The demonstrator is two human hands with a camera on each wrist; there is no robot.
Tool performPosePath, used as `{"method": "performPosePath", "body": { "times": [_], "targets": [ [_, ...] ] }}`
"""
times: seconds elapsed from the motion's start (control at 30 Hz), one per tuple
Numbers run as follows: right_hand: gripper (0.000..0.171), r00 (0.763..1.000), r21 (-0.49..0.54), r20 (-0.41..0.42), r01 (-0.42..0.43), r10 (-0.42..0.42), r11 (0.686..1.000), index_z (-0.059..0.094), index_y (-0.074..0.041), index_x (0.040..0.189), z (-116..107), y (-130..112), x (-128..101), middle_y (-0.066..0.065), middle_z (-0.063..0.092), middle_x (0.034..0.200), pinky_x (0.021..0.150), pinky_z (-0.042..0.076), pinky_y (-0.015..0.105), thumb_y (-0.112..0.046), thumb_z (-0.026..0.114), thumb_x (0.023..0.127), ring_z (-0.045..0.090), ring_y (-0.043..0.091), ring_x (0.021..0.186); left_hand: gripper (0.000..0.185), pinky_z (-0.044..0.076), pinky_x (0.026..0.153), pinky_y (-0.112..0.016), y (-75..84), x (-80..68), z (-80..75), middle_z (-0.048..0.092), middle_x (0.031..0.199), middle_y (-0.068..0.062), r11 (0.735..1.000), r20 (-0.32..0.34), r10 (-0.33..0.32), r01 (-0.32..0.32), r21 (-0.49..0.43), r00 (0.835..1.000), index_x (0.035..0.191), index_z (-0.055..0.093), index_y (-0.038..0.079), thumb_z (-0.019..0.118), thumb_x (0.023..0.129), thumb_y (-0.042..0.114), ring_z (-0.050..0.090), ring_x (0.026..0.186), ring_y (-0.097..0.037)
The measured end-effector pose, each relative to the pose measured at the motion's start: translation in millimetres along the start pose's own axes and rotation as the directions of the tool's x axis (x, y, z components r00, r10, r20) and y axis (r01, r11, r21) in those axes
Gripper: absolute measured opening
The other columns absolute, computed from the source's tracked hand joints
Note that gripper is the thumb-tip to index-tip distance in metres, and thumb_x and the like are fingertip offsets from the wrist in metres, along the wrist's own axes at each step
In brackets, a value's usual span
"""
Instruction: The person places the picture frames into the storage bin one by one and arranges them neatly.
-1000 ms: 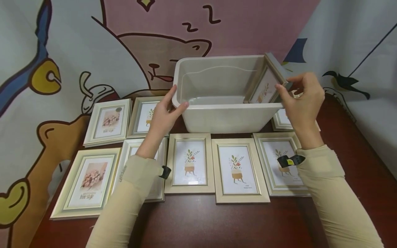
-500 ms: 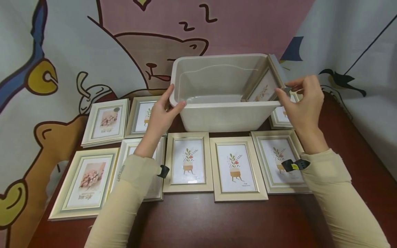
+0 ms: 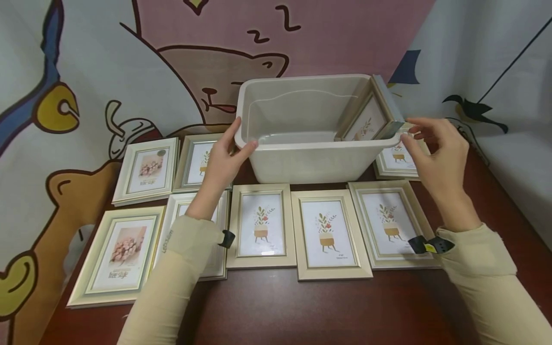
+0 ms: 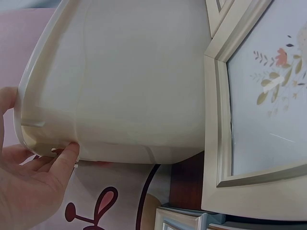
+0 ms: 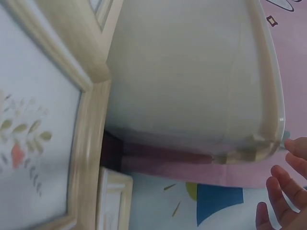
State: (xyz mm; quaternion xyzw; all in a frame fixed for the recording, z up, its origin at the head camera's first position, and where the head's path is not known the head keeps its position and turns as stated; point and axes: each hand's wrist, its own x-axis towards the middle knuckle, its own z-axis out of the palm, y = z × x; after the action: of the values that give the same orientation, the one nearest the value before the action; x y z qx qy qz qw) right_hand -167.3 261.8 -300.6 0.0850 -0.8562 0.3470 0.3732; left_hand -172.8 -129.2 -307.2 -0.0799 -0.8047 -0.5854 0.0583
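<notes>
Head view: I grip the left end of the one off-white bin (image 3: 316, 163) with my left hand (image 3: 224, 158), thumb over its front rim. My right hand (image 3: 442, 158) holds nothing, its fingers loosely bent just beside the bin's front right corner; whether a fingertip brushes the rim I cannot tell. Inside the bin, one picture frame (image 3: 366, 125) stands on edge, tilted along the right end, its side reaching above the rim. I take the step in hand to be settling that frame there, and it seems to lean unaided. The next move, as I judge it, calls for my left to steady the bin while my right reaches for another. On the table (image 3: 267, 311) I count eight more frames (image 3: 332, 235) face up: two with pink-flower prints (image 3: 129, 244), five with potted-plant prints (image 3: 260, 225), one mostly hidden by my left sleeve (image 3: 166, 287). Some seem stacked, so any beneath I cannot count.
</notes>
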Motion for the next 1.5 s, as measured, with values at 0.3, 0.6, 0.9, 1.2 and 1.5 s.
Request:
{"method": "performPosePath", "body": {
  "times": [0.3, 0.6, 0.9, 1.2, 1.5],
  "targets": [
    [0.033, 0.983, -0.05, 0.121, -0.131, 0.136, 0.99, 0.066, -0.012, 0.118, -21.6, 20.2, -18.1, -0.023, 0.053, 0.093, 0.07, 0.036, 0.002, -0.017, 0.069, 0.086, 0.05, -0.008, 0.082, 0.07, 0.048, 0.095, -0.031, -2.3, -8.9, 1.2, 0.04, 0.147, -0.012, 1.0, 0.001, -0.003, 0.003, -0.015, 1.0, 0.15, 0.026, 0.018, 0.062, 0.091, 0.028, 0.052, 0.118, -0.023],
    [0.049, 0.776, -0.169, 0.476, -0.38, 0.413, 0.909, 0.049, -0.012, 0.132, -54.1, 65.2, -35.7, -0.023, 0.048, 0.101, 0.06, 0.04, 0.006, -0.038, 0.058, 0.092, 0.047, -0.012, 0.082, 0.07, 0.049, 0.093, -0.029, -1.6, -7.8, 6.8, 0.04, 0.147, -0.011, 1.0, 0.003, 0.026, -0.026, -0.009, 1.0, 0.149, 0.026, 0.017, 0.063, 0.091, 0.028, 0.053, 0.117, -0.02],
    [0.059, 0.478, -0.153, 0.78, -0.482, 0.405, 0.863, 0.031, 0.001, 0.14, -61.7, 110.6, -53.4, 0.016, 0.042, 0.129, 0.07, 0.055, 0.021, -0.03, 0.054, 0.096, 0.052, -0.014, 0.085, 0.07, 0.044, 0.072, -0.016, -1.2, -6.1, 5.1, 0.053, 0.131, -0.012, 0.999, -0.003, 0.025, -0.025, 0.02, 1.0, 0.149, 0.028, 0.02, 0.063, 0.09, 0.03, 0.051, 0.09, -0.013],
    [0.07, 0.334, -0.198, 0.881, -0.381, 0.334, 0.903, 0.024, 0.008, 0.14, -52.7, 119.7, -56.1, 0.016, 0.05, 0.103, 0.071, 0.054, 0.025, -0.022, 0.064, 0.09, 0.054, 0.002, 0.082, 0.069, 0.042, 0.065, -0.016, -5.5, -7.6, 7.9, 0.059, 0.115, -0.01, 0.999, -0.003, 0.041, -0.041, 0.017, 0.999, 0.149, 0.029, 0.019, 0.064, 0.09, 0.029, 0.05, 0.08, -0.012],
    [0.072, 0.374, -0.141, 0.885, -0.353, 0.278, 0.925, 0.028, 0.009, 0.135, -34.6, 116.4, -43.4, 0.017, 0.048, 0.098, 0.065, 0.054, 0.025, -0.012, 0.072, 0.082, 0.053, 0.005, 0.076, 0.069, 0.039, 0.06, -0.017, -2.7, -3.9, 0.1, 0.053, 0.087, -0.004, 0.998, -0.036, 0.049, -0.047, 0.048, 0.998, 0.149, 0.03, 0.019, 0.064, 0.09, 0.029, 0.044, 0.071, -0.011]
  ]
}}
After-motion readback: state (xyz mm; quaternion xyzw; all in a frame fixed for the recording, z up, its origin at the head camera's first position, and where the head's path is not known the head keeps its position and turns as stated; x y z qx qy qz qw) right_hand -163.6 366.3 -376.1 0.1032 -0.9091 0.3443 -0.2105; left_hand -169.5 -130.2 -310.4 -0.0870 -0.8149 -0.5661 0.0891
